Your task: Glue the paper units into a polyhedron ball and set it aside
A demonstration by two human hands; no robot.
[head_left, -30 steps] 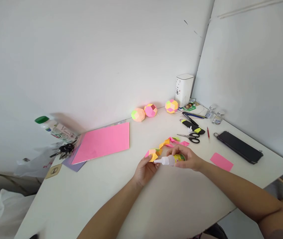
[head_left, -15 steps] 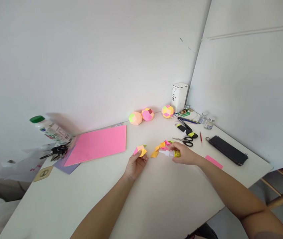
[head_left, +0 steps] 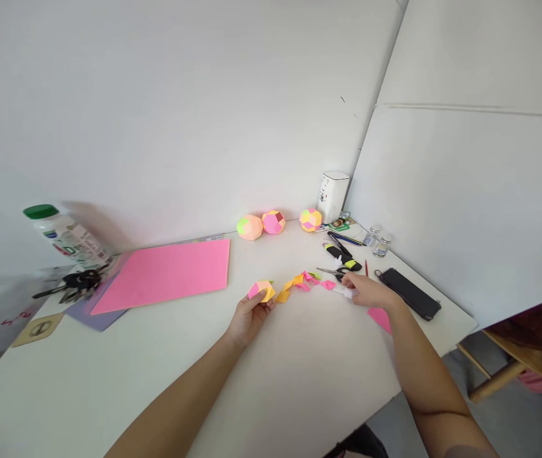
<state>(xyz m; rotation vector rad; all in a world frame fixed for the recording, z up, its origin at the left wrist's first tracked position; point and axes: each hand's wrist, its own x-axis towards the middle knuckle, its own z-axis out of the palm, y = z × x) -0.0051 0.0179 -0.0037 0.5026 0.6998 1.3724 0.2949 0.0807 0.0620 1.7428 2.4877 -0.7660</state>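
Observation:
My left hand [head_left: 248, 316] grips a folded paper piece [head_left: 262, 291] of pink, orange and yellow, held just above the white table [head_left: 299, 381]. To its right lies a loose row of small folded paper units [head_left: 302, 282] in orange, pink and green. My right hand [head_left: 370, 292] rests further right, fingers closed round a small white glue bottle [head_left: 346, 292] whose tip points left. It sits beside the scissors [head_left: 329, 272] and over a pink paper slip [head_left: 378, 317].
Three coloured paper balls [head_left: 273, 222] and a white container [head_left: 333, 187] stand by the back wall. A pink sheet [head_left: 166, 275], keys [head_left: 75, 281] and a green-capped bottle [head_left: 63, 235] lie left. Pens, a marker [head_left: 342, 256], two small vials [head_left: 376, 241] and a black phone [head_left: 409, 292] lie right.
My right hand has carried the glue bottle to the right, away from the paper piece, down near the scissors. My left hand keeps the paper piece. The view has tilted upward.

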